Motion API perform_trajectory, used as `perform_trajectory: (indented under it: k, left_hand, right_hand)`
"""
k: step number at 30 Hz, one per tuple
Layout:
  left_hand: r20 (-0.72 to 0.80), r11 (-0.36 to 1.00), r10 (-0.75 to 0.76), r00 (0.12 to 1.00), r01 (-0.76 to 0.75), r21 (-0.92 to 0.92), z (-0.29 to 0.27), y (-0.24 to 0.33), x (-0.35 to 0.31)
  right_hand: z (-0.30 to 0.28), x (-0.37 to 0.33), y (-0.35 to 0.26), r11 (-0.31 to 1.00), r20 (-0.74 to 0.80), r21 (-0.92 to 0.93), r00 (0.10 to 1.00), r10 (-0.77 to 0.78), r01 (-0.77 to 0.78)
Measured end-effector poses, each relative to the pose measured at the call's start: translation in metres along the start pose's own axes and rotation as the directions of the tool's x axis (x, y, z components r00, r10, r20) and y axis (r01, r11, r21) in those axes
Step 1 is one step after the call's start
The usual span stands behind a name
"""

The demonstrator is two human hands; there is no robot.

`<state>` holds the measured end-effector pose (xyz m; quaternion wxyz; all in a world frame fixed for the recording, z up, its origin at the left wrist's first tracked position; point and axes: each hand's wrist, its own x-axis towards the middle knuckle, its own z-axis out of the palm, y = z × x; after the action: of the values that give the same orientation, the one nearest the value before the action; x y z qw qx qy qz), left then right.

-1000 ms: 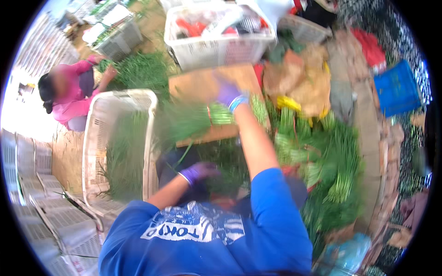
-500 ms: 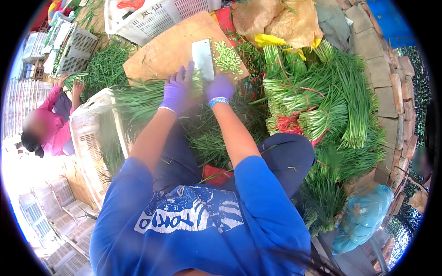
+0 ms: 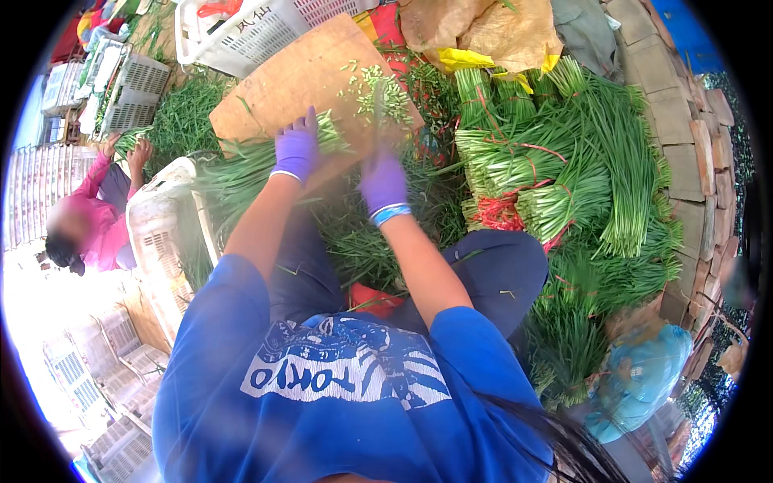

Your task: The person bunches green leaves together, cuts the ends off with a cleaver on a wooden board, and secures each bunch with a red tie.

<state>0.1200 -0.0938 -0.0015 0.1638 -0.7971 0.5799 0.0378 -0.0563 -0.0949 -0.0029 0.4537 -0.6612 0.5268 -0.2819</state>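
Note:
My left hand, in a purple glove, presses down on a loose bunch of garlic chives with its fingers closed over the stalks. Their pale cut ends lie to the right of the hand on a wooden cutting board. My right hand, gloved too and slightly blurred, grips a cleaver. Its blade shows nearly edge-on, and its handle is hidden in the fist. Short chopped pieces are scattered around the blade near the board's right edge.
Tied bundles of chives are piled at the right, beside a brick edge. White plastic crates stand at the back and left. Loose greens lie before the board. Another person sits at the far left handling greens.
The cleaver has moved right, away from the bunch to the chopped pieces, and turned from broadside to nearly edge-on. The pieces are more spread out. My left hand has shifted slightly left.

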Motion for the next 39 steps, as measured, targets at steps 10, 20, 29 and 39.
perform_trajectory:
  k: [10, 20, 29, 39]
  left_hand:
    - [-0.103, 0.940, 0.261, 0.960, -0.229, 0.254, 0.012, -0.014, 0.011]
    - [0.058, 0.966, 0.113, 0.992, -0.096, -0.239, -0.034, 0.001, -0.002]
    - [-0.040, 0.973, 0.156, 0.987, -0.160, -0.168, 0.001, 0.001, 0.013]
    - [0.008, 0.960, 0.136, 0.991, -0.130, -0.248, -0.014, 0.005, 0.011]
  right_hand:
    - [0.003, 0.001, -0.007, 0.989, 0.233, -0.134, 0.972, -0.023, 0.056]
    - [-0.005, -0.006, -0.065, 0.879, 0.289, -0.467, 0.956, 0.049, 0.096]
    - [0.062, 0.042, -0.048, 0.798, 0.336, -0.595, 0.932, 0.134, 0.100]
    - [0.039, 0.042, -0.031, 0.865, 0.356, -0.497, 0.926, 0.128, 0.072]
